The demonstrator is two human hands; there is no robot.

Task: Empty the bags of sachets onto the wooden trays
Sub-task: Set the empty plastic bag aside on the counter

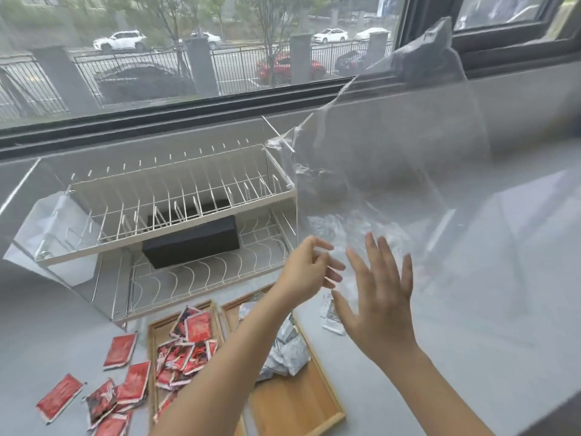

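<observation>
A: Where are your hands?

B: Your left hand is raised over the far end of the trays, fingers loosely curled and apart, nothing between them. Your right hand is just beside it, palm spread wide, fingers straight, gripping nothing.

A: And the bag?

B: The clear bag is in the air beyond your hands, blurred and looking empty. Its lower edge sits near your right fingertips; you cannot tell whether they touch it. Its upper corner reaches up in front of the window frame.

A: The sachets?

B: Red sachets lie heaped in the left tray, and more red ones are scattered on the bench to its left. Silver sachets are piled in the right tray, partly hidden by your left forearm. The near half of that tray shows bare wood. A few silver ones lie on the bench just right of the tray, below your right palm.

A: What's behind the trays?

B: A two-tier wire rack stands at the back of the bench. A black box rests on its lower tier. Another clear bag hangs off the rack's left end.
</observation>
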